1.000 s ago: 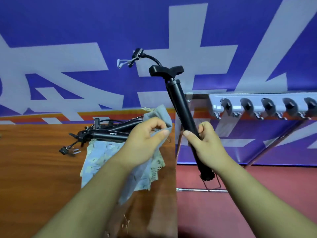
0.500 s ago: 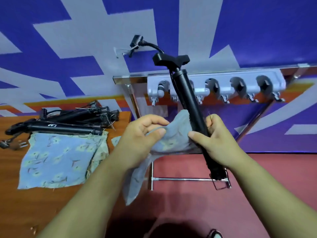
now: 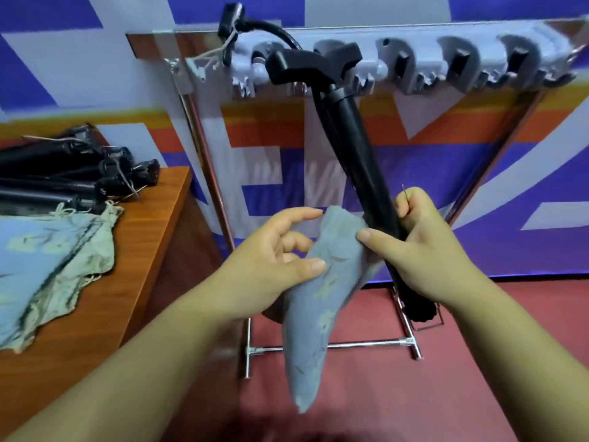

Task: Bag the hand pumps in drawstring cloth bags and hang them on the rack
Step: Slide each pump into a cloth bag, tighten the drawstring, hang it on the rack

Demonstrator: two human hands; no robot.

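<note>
Two hands meet in front of the grey plastic hook rack. A second ago the pale blue flowered drawstring cloth bag was only just leaving the brown wooden counter at 9 o'clock, well apart from the pump. Now it hangs limp against the barrel, with its closed end toward 6 o'clock.

The left hand pinches the cloth between thumb and fingers. The right hand is wrapped round the black T-handled hand pump, its thumb pinning the bag's upper edge to it.

The pump is not yet inside, so the bag's mouth probably needs opening next. The pump's long axis runs near upright, tilted — handle toward 11 o'clock, foot toward 5.
</note>
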